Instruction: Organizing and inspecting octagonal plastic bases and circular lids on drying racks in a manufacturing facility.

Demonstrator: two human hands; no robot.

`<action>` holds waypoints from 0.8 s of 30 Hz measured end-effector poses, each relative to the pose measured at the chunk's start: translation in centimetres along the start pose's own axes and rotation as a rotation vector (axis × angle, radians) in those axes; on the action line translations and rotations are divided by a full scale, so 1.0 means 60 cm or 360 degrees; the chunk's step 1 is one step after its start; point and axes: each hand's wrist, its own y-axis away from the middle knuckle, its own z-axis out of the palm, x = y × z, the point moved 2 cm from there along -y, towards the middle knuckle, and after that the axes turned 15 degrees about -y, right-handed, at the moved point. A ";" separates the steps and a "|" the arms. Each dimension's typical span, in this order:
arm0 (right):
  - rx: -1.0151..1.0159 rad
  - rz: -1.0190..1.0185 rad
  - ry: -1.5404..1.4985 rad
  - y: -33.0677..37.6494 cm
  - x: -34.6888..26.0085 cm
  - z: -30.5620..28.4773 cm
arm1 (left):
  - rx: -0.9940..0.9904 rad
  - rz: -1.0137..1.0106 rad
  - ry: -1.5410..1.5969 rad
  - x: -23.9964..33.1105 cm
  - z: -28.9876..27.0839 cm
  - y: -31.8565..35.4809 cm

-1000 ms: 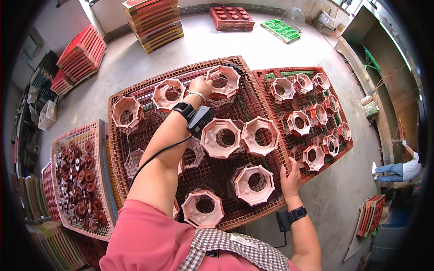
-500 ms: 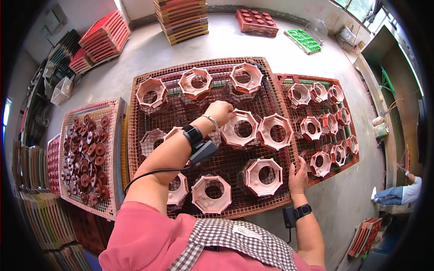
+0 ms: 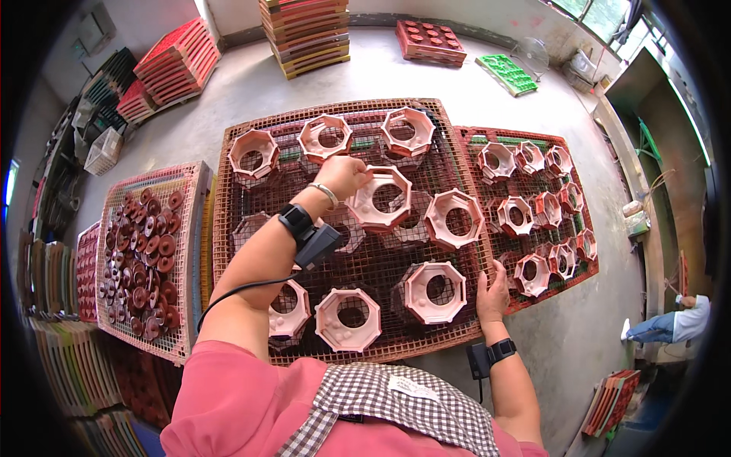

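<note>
Left hand grip pinching the rim of a pink octagonal ring, tilted, over the middle of the large mesh tray (more rings sit around it). Right hand rests flat, fingers spread, on the tray's right edge beside another ring, holding nothing.

This is a workshop or small factory floor. Bare concrete floor carries big mesh trays loaded with rows of identical pink octagonal mouldings and small dark red parts. Stacks of coloured trays stand along the walls.
</note>
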 end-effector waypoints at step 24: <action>-0.0065 -0.0108 0.0052 -0.003 0.018 0.012 | -0.0147 -0.0218 0.0158 -0.193 -0.037 0.189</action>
